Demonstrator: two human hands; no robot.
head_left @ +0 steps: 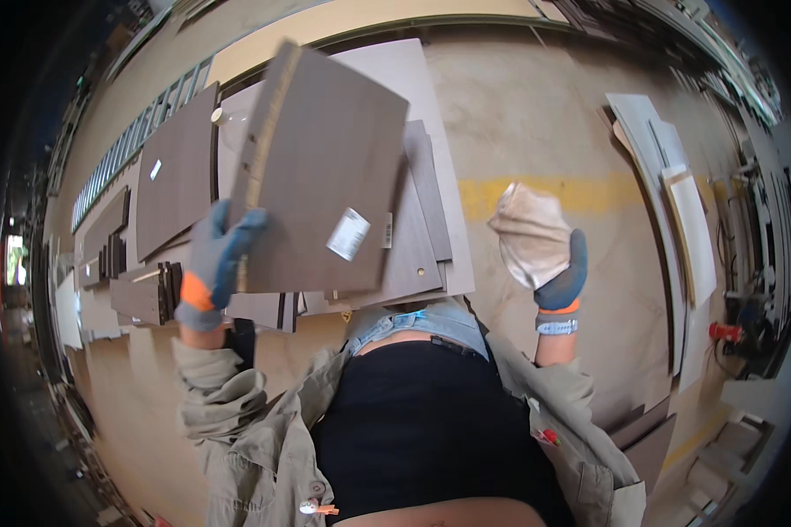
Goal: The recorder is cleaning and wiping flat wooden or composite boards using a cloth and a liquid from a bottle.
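Observation:
My left hand (pixel 228 255), in a grey-blue glove with an orange band, grips the lower left edge of a dark brown board (pixel 325 167). The board is tilted up above the worktable, its raw tan edge toward the left and a white label near its lower right corner. In my right hand (pixel 564 279), gloved the same way, is a crumpled, stained whitish cloth (pixel 529 233), held out over the floor to the right of the table. The fingers of that hand are partly behind the cloth.
Beneath the raised board, more brown panels (pixel 417 237) lie on a pale table surface (pixel 444 176). A larger brown panel (pixel 177 176) and shorter pieces (pixel 141 297) lie to the left. Leaning light panels (pixel 659 176) stand at right, beyond a yellow floor stripe (pixel 606 194). A ladder-like metal frame (pixel 136 140) lies far left.

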